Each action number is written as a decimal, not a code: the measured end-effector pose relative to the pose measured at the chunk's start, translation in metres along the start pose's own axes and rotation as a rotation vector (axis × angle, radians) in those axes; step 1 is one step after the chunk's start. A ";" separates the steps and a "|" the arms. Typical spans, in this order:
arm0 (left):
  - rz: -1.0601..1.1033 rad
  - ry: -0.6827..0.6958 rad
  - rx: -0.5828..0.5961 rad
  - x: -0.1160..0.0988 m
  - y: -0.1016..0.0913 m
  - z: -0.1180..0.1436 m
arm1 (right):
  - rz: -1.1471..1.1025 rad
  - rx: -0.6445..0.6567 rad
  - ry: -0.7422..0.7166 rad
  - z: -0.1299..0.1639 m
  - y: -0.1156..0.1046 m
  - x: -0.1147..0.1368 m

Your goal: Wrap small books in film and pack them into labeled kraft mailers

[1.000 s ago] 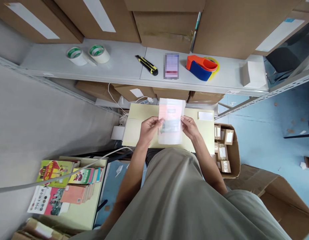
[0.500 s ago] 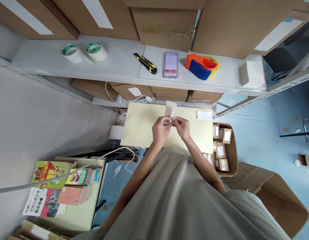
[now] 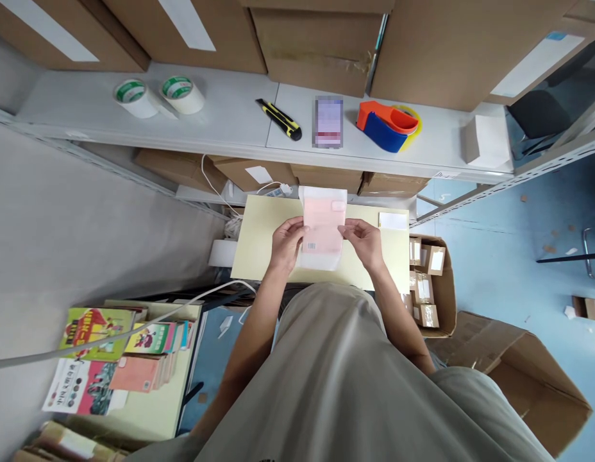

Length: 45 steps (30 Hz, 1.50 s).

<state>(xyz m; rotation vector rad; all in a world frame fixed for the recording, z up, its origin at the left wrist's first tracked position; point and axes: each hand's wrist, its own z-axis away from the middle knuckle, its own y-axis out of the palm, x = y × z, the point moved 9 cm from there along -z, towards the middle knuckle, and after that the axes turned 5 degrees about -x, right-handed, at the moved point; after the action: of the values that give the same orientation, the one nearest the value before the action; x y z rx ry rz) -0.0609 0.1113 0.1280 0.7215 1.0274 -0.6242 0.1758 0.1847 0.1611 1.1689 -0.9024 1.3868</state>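
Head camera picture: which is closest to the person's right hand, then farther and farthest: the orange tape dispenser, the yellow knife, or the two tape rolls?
From the right hand:
1. Orange tape dispenser, on the shelf just above it.
2. Yellow knife, mid-shelf, off to the left.
3. Two tape rolls, far left on the shelf.

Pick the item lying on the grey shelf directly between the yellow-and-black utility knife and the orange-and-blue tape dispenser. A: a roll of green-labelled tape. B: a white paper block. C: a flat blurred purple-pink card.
C: the flat blurred purple-pink card lies between the yellow-and-black utility knife and the orange-and-blue tape dispenser.
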 end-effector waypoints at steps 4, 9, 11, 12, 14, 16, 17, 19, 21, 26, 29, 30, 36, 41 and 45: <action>0.004 0.041 -0.032 -0.007 -0.003 0.006 | -0.003 -0.042 -0.016 0.002 0.004 -0.002; -0.070 0.165 -0.132 -0.015 -0.010 0.012 | 0.075 -0.140 -0.060 0.004 0.003 -0.001; -0.100 0.206 -0.171 -0.019 -0.013 0.015 | 0.114 -0.197 -0.097 0.008 0.005 0.003; -0.118 0.223 -0.188 -0.021 -0.014 0.017 | 0.120 -0.202 -0.108 0.010 0.011 0.005; -0.174 0.252 -0.215 -0.026 -0.015 0.024 | 0.106 -0.153 -0.101 0.015 0.031 0.004; -0.246 0.286 -0.232 -0.033 -0.015 0.034 | 0.080 -0.073 -0.066 0.021 0.059 -0.001; -0.280 0.312 -0.239 -0.037 -0.015 0.040 | 0.065 -0.042 -0.047 0.023 0.073 -0.005; -0.346 0.368 -0.255 -0.044 -0.016 0.051 | 0.039 -0.008 -0.016 0.027 0.097 -0.013; -0.415 0.393 -0.267 -0.048 -0.019 0.059 | 0.045 0.017 0.006 0.027 0.115 -0.023; -0.470 0.320 -0.155 -0.045 -0.048 0.041 | 0.110 0.064 0.083 0.008 0.143 -0.057; -0.451 0.268 -0.152 -0.040 -0.098 0.012 | 0.081 0.071 0.194 -0.005 0.160 -0.080; -0.444 0.236 -0.195 -0.036 -0.122 0.001 | 0.066 0.079 0.225 -0.009 0.168 -0.086; -0.173 -0.121 -0.200 0.018 -0.228 -0.059 | 0.077 0.166 0.306 -0.024 0.233 -0.113; -0.338 0.026 -0.195 0.005 -0.248 -0.084 | 0.188 0.086 0.313 -0.032 0.277 -0.148; -0.345 -0.002 -0.004 0.019 -0.229 -0.101 | 0.364 0.014 0.248 -0.032 0.300 -0.160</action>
<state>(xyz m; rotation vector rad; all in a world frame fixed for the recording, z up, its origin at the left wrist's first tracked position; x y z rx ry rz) -0.2790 0.0467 0.0231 0.5424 1.1621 -0.9194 -0.1311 0.1298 0.0220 0.8428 -0.9573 1.7894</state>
